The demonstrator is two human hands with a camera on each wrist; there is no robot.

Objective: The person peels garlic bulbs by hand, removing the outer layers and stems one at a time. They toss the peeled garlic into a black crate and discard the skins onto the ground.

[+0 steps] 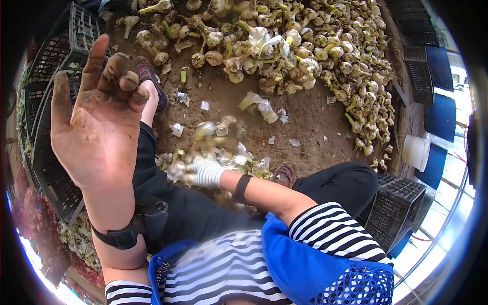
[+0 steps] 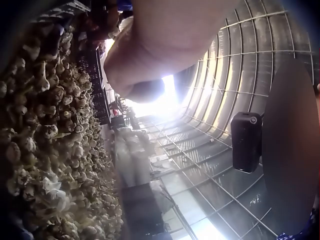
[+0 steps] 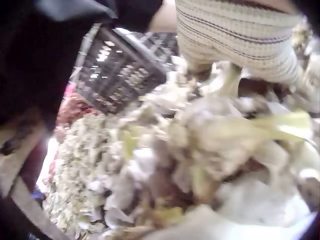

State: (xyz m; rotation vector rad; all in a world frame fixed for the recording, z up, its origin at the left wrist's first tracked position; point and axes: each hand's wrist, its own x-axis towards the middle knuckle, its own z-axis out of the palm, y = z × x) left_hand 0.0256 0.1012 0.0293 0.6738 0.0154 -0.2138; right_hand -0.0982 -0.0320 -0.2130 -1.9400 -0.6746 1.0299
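A rough brown earth floor (image 1: 315,137) bears a broad heap of garlic (image 1: 305,51): rounded, cream-white bulbs smudged with soil, many with thick, pale-green stalk stubs. At the left stands a black plastic crate (image 1: 86,25) with slotted lattice walls. The left hand (image 1: 99,132), bare and soil-stained, is raised palm up to the head camera, well apart from the heap; it holds nothing, thumb and index finger extended, the other fingers loosely bent. The right hand (image 1: 206,173) wears a ribbed knit glove, white with thin dark stripes, and is low among papery garlic skins (image 3: 260,200), the heap lying beyond it. Its fingers are blurred or hidden, so I cannot tell whether they grip anything. A short green stalk piece (image 1: 183,77) lies near the heap.
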